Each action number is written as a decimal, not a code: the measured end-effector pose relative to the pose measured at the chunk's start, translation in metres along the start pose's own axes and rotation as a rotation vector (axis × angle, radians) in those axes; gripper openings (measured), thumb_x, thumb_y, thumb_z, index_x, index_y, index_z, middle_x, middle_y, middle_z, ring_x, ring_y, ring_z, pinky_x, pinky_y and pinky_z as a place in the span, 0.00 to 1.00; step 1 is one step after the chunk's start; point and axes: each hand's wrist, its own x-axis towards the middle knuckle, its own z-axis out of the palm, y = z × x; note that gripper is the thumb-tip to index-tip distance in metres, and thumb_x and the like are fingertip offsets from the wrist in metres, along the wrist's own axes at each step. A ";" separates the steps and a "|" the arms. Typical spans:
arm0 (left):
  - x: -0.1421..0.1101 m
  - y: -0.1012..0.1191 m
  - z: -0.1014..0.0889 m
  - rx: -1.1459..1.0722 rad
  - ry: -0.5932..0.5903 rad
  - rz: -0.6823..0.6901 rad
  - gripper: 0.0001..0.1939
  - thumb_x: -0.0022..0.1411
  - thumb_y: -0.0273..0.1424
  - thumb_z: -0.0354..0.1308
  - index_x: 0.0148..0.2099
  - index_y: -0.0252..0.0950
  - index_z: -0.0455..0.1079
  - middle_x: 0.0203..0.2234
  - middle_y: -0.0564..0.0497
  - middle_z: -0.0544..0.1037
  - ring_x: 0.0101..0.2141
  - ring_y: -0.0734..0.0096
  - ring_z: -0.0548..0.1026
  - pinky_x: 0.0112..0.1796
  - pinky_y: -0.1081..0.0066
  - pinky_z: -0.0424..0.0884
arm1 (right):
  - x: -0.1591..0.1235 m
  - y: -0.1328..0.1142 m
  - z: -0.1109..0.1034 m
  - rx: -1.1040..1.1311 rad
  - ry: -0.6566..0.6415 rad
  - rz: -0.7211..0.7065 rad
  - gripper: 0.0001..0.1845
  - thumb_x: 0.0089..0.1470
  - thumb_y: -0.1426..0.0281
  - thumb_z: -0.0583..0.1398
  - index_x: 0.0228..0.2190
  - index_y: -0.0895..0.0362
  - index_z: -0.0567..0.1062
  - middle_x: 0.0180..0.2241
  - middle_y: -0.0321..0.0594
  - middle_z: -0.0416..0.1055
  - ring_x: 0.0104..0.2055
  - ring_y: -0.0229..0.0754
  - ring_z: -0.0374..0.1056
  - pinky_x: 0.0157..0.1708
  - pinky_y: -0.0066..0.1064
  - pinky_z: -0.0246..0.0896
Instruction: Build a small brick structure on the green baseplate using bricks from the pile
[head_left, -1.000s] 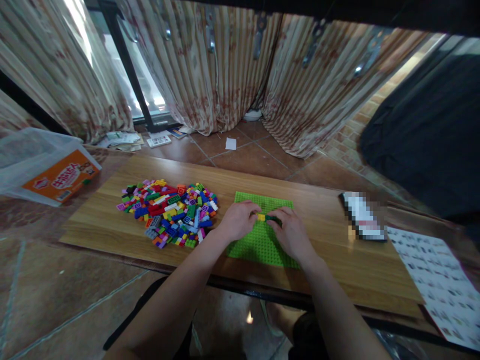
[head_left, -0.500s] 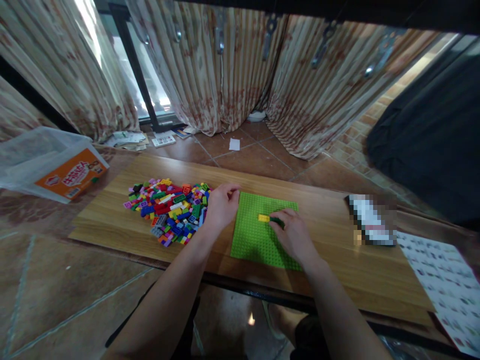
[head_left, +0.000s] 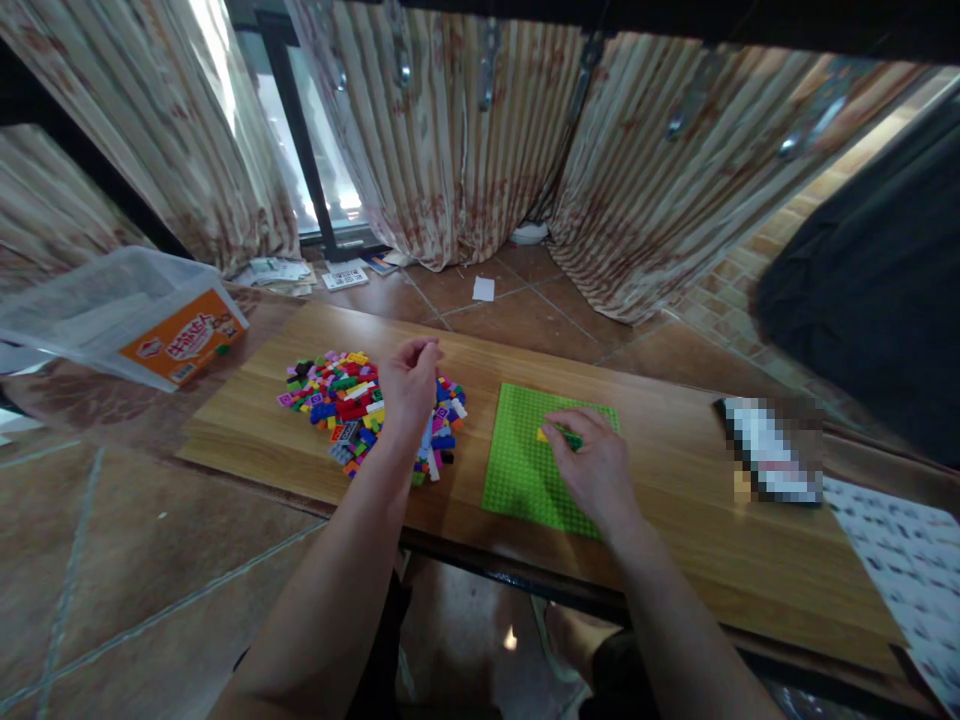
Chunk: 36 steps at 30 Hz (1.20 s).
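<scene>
My right hand [head_left: 596,465] is closed on a dark green toy brick [head_left: 573,440] over the middle of the green studded baseplate [head_left: 517,470]. A yellow brick [head_left: 541,434] shows at the thumb side of that hand, mostly covered by the fingers. Whether these bricks touch the plate I cannot tell. Above the heap of coloured bricks [head_left: 349,400] is my left hand [head_left: 409,385], its fingers curled together. What they hold, if anything, is hidden. The left hand and forearm cover part of the heap.
A clear plastic box [head_left: 161,310] with an orange label stands at the left beside the wooden board [head_left: 660,480]. Toward the right end lies a blurred dark-edged object [head_left: 769,450], with a printed sheet [head_left: 900,550] beyond it. Striped curtains [head_left: 510,130] hang behind.
My left hand has moved off the baseplate, leftward to over the brick heap. My right hand stays over the plate with the green brick and now covers more of the yellow one. The view has shifted left.
</scene>
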 end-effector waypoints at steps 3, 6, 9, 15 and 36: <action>0.003 0.008 -0.007 -0.176 0.017 -0.127 0.04 0.51 0.28 0.62 0.32 0.33 0.76 0.21 0.55 0.75 0.19 0.83 0.66 0.23 0.80 0.62 | -0.006 -0.028 0.017 0.034 -0.076 -0.065 0.10 0.60 0.67 0.58 0.35 0.53 0.79 0.37 0.43 0.75 0.42 0.48 0.69 0.46 0.40 0.62; 0.003 0.013 -0.013 -0.289 0.012 -0.244 0.06 0.49 0.28 0.65 0.31 0.33 0.75 0.21 0.55 0.74 0.18 0.84 0.67 0.23 0.81 0.62 | -0.015 -0.051 0.036 0.007 -0.204 -0.149 0.09 0.60 0.69 0.58 0.37 0.52 0.79 0.40 0.43 0.75 0.44 0.48 0.67 0.46 0.40 0.60; 0.004 0.017 -0.021 -0.355 0.021 -0.309 0.06 0.48 0.28 0.65 0.32 0.33 0.74 0.22 0.56 0.74 0.19 0.85 0.68 0.23 0.81 0.62 | -0.021 -0.067 0.051 0.007 -0.264 -0.173 0.09 0.60 0.70 0.58 0.38 0.52 0.79 0.40 0.41 0.75 0.44 0.47 0.66 0.46 0.39 0.58; 0.010 0.022 -0.037 -0.413 0.058 -0.354 0.06 0.49 0.28 0.65 0.33 0.34 0.74 0.22 0.57 0.75 0.20 0.85 0.69 0.26 0.81 0.65 | -0.024 -0.086 0.064 -0.015 -0.300 -0.163 0.05 0.58 0.67 0.62 0.36 0.51 0.78 0.39 0.41 0.74 0.43 0.47 0.65 0.44 0.39 0.56; 0.013 0.026 -0.046 -0.456 0.022 -0.426 0.02 0.53 0.24 0.60 0.32 0.33 0.73 0.21 0.56 0.74 0.19 0.86 0.69 0.26 0.82 0.65 | -0.033 -0.085 0.072 -0.098 -0.324 -0.146 0.09 0.58 0.71 0.60 0.41 0.53 0.76 0.40 0.43 0.75 0.44 0.50 0.66 0.45 0.41 0.55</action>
